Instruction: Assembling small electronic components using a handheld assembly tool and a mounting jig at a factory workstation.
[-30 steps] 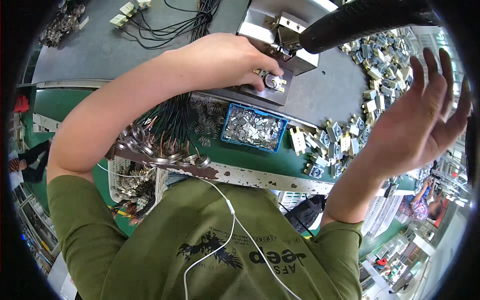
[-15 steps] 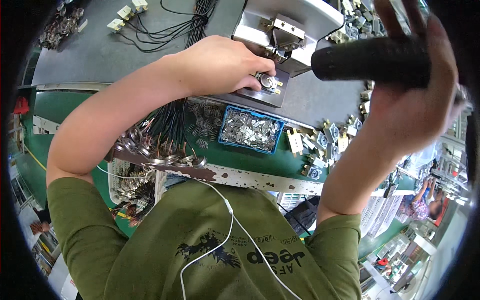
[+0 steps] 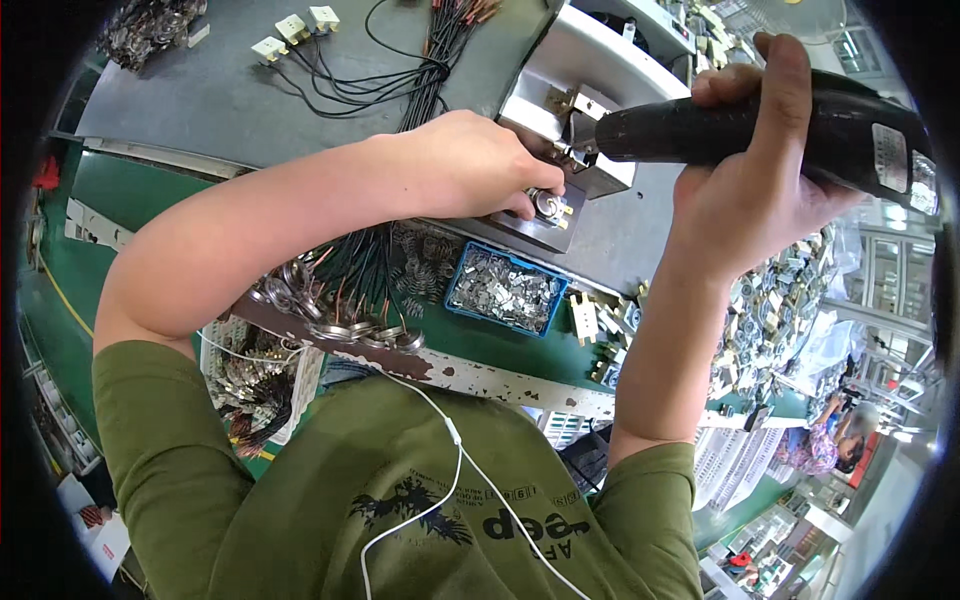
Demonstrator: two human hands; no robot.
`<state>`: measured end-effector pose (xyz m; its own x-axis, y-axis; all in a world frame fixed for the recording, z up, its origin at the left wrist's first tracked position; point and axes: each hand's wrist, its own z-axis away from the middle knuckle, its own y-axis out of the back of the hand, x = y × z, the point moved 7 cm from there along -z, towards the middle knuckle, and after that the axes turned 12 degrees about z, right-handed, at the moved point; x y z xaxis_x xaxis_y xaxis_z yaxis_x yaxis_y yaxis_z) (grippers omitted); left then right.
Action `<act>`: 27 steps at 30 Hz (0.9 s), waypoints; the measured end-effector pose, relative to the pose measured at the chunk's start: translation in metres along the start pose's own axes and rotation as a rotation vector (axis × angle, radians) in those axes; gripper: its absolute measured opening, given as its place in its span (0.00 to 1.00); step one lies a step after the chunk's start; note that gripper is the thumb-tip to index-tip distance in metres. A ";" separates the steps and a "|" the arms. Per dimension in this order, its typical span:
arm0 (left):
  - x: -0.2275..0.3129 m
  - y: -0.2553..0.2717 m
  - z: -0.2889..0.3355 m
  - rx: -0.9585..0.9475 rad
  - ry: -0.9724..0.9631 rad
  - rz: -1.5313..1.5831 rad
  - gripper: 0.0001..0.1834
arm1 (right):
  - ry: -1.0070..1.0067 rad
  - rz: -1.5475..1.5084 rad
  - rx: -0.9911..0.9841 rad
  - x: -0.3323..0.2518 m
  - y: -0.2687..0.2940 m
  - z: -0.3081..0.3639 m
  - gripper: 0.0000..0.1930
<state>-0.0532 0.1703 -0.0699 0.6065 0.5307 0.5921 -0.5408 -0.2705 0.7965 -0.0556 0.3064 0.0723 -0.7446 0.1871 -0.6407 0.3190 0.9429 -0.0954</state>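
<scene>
Black rounded lever handle (image 3: 655, 133) bears pale labels (image 3: 889, 157), print too small to read; olive-green cloth shirt (image 3: 480, 440) carries dark lettering. Small round silver-metal component with brass-coloured tabs (image 3: 549, 206) sits on grey rectangular metal block (image 3: 541, 238); left hand (image 3: 465, 165), grip pinched on component; right hand (image 3: 745, 190), grip wrapped around handle

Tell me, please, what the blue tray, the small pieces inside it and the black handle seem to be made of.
The blue tray looks like smooth plastic: even colour, thin rim. The small pieces seem bare, shiny metal, given their silvery glints. The black handle may be rubber, plastic or coated metal; its dark, faintly shiny surface leaves that open.
</scene>
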 end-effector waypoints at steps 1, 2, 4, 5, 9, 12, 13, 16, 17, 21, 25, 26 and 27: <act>0.000 0.000 0.000 -0.004 -0.001 -0.011 0.17 | -0.011 -0.017 -0.018 0.000 -0.001 0.000 0.24; 0.000 0.001 0.001 0.001 -0.001 -0.011 0.17 | -0.016 -0.009 -0.036 0.002 -0.001 -0.001 0.25; 0.003 0.002 0.002 -0.017 0.005 -0.014 0.17 | -0.032 -0.008 -0.023 0.005 0.000 0.002 0.26; 0.003 0.003 0.001 -0.014 0.004 -0.015 0.17 | -0.051 -0.005 -0.007 0.007 0.001 0.003 0.26; 0.000 -0.001 0.001 0.002 -0.014 -0.034 0.19 | -0.055 0.013 0.011 0.009 -0.003 0.005 0.28; -0.001 -0.002 0.001 0.049 -0.064 -0.055 0.21 | -0.026 0.067 0.008 0.007 -0.006 0.006 0.30; 0.000 -0.001 0.002 0.057 -0.078 -0.051 0.21 | 0.014 0.062 -0.040 0.005 -0.009 0.006 0.30; 0.002 0.000 0.001 -0.030 0.016 -0.013 0.18 | 0.035 -0.047 -0.073 -0.003 -0.029 0.003 0.30; 0.003 -0.002 0.000 -0.037 0.010 -0.008 0.18 | 0.022 -0.152 -0.057 -0.005 -0.033 0.002 0.29; -0.004 -0.004 0.005 0.062 -0.078 0.010 0.19 | 0.080 0.007 -0.195 0.007 -0.018 -0.002 0.28; -0.005 -0.004 0.009 0.215 -0.220 -0.069 0.21 | -0.040 0.025 -0.095 -0.007 -0.003 0.015 0.21; -0.005 -0.005 0.008 0.218 -0.225 -0.067 0.21 | -0.122 0.034 -0.105 -0.004 0.007 0.016 0.12; -0.004 -0.002 0.006 0.154 -0.164 -0.024 0.21 | -0.086 -0.036 -0.152 -0.009 0.009 0.015 0.08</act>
<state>-0.0513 0.1636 -0.0734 0.7119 0.4037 0.5747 -0.4373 -0.3855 0.8125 -0.0372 0.3093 0.0659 -0.6989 0.1343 -0.7025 0.1961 0.9806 -0.0075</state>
